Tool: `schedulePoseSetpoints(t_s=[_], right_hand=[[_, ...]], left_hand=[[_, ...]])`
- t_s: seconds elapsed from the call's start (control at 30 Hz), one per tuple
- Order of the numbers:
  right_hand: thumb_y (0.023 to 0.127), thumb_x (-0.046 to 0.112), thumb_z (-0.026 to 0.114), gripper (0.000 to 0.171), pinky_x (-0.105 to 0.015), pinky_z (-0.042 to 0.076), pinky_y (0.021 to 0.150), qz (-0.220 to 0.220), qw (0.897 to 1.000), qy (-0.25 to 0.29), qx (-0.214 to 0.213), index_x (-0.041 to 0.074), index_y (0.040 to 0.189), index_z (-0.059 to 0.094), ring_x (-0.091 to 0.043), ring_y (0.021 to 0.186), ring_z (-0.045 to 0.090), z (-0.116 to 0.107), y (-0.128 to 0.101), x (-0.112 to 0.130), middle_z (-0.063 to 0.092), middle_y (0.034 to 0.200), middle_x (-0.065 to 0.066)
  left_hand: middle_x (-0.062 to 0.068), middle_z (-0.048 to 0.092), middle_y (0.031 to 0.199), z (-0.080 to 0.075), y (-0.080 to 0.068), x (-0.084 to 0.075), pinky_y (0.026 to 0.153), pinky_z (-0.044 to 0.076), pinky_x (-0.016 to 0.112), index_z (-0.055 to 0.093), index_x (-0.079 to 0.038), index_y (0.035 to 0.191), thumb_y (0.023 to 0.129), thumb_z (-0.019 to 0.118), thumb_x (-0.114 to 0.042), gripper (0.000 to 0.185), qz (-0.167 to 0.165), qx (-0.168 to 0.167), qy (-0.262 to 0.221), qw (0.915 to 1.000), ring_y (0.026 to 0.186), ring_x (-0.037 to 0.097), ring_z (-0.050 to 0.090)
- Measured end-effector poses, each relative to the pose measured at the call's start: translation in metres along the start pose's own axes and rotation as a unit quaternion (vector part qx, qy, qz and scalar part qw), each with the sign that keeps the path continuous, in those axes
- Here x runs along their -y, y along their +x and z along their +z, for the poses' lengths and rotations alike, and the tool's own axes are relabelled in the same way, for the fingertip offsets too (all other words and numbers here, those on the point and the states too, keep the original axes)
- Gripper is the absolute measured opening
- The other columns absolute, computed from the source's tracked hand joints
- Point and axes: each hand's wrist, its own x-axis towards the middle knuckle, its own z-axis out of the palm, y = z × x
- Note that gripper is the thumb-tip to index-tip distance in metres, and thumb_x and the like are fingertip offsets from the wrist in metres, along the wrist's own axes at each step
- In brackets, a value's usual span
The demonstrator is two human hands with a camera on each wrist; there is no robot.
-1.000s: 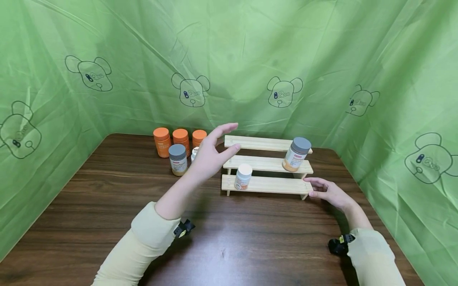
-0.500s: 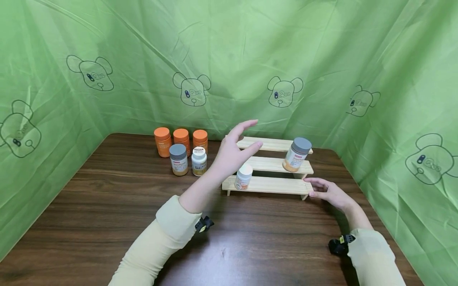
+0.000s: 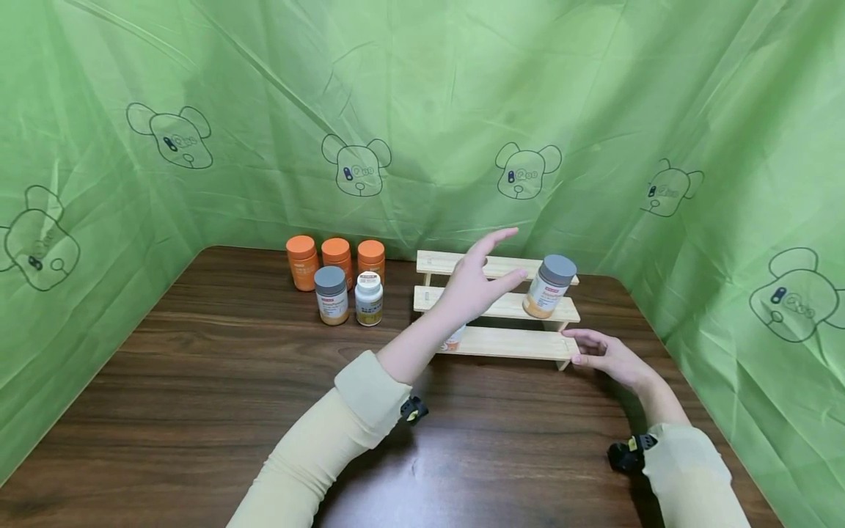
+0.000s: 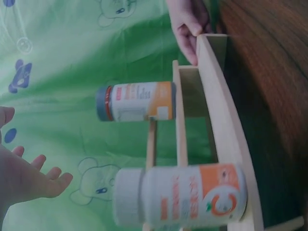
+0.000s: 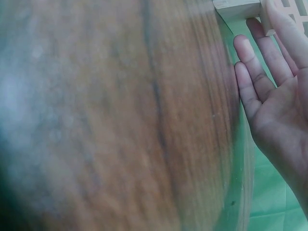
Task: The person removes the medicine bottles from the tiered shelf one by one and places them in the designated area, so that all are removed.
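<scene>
My left hand (image 3: 472,286) is raised over the three-tier wooden display stand (image 3: 521,342), thumb and fingers spread with nothing between them. Just right of its fingertips, a grey-capped jar (image 3: 550,286) stands on the middle tier. A white-capped bottle (image 4: 180,195) with an orange label is on the bottom tier; in the head view my left forearm partly covers it. At the stand's right end my right hand (image 3: 610,359) holds the corner of the bottom tier between thumb and index finger. Its other fingers extend loosely beneath in the right wrist view.
Left of the stand on the dark wooden table (image 3: 198,396) are orange-capped jars (image 3: 303,264) in a back row. Before them stand another grey-capped jar (image 3: 331,295) and a small white bottle (image 3: 369,299). Green cloth (image 3: 436,81) hangs close behind and at both sides.
My left hand has moved right, from beside the small white bottle to over the stand near the grey-capped jar, fingers still spread. My right hand stays at the stand's end.
</scene>
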Motion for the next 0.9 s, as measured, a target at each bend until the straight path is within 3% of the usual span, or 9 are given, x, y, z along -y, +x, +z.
schedulePoseSetpoints(t_s=[0.3, 0.63, 0.9], right_hand=[[0.09, 0.01, 0.063, 0.052, -0.023, 0.051, 0.082, -0.007, 1.0, 0.005, 0.003, 0.002, 0.138, 0.044, -0.006, 0.104, 0.06, 0.0, 0.0, 0.0, 0.062, 0.119, 0.006], [0.09, 0.009, 0.063, 0.052, -0.023, 0.051, 0.081, -0.008, 1.0, 0.008, 0.0, 0.001, 0.137, 0.044, -0.006, 0.103, 0.06, 0.0, 0.0, 0.002, 0.062, 0.118, 0.007], [0.089, 0.01, 0.064, 0.052, -0.023, 0.052, 0.08, -0.002, 1.0, 0.006, -0.001, 0.002, 0.137, 0.045, -0.007, 0.102, 0.061, 0.001, 0.0, 0.001, 0.062, 0.118, 0.002]], left_hand=[[-0.008, 0.044, 0.143, 0.029, 0.016, 0.014, 0.108, 0.031, 0.049, 0.042, -0.031, 0.14, 0.084, 0.072, -0.031, 0.064, -0.015, 0.007, -0.023, 0.9996, 0.134, 0.012, 0.037], [-0.006, 0.047, 0.141, 0.061, 0.029, 0.034, 0.107, 0.034, 0.044, 0.042, -0.029, 0.141, 0.084, 0.072, -0.032, 0.064, -0.022, 0.017, -0.02, 0.9994, 0.132, 0.013, 0.04], [-0.005, 0.047, 0.141, 0.077, 0.033, 0.044, 0.106, 0.036, 0.036, 0.041, -0.023, 0.142, 0.085, 0.071, -0.028, 0.064, -0.015, 0.037, -0.015, 0.9991, 0.13, 0.013, 0.042]])
